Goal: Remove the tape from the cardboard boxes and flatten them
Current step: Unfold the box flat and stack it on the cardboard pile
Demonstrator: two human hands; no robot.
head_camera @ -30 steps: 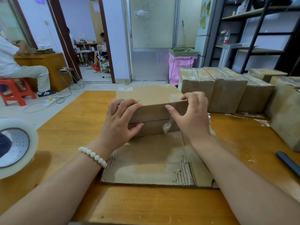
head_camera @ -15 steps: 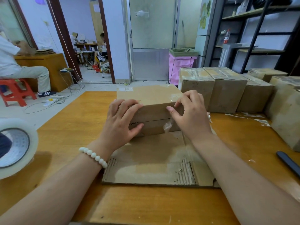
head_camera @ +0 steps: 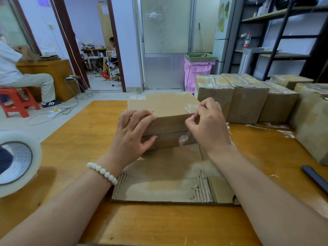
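The cardboard box (head_camera: 163, 107) stands in the middle of the desk (head_camera: 79, 139), its near side resting on a sheet of flattened cardboard (head_camera: 159, 183) that lies closer to the person. The left hand (head_camera: 132, 135), a bead bracelet (head_camera: 103, 172) on its wrist, is spread open with fairly straight fingers laid against the box's near-left upper edge and the thumb pressing the near face. The right hand (head_camera: 209, 128) is curled at the box's near-right top corner, thumb and forefinger pinching the clear tape (head_camera: 190, 108) stuck there; a loose crumpled end of tape hangs on the near face just below. At the far right, a row of taped boxes (head_camera: 248, 100) stands side by side, with tape scraps (head_camera: 271, 127) on the desk in front of them. A tape roll (head_camera: 16, 162) sits at the near left edge, and a dark tool (head_camera: 316, 178) lies at the near right.
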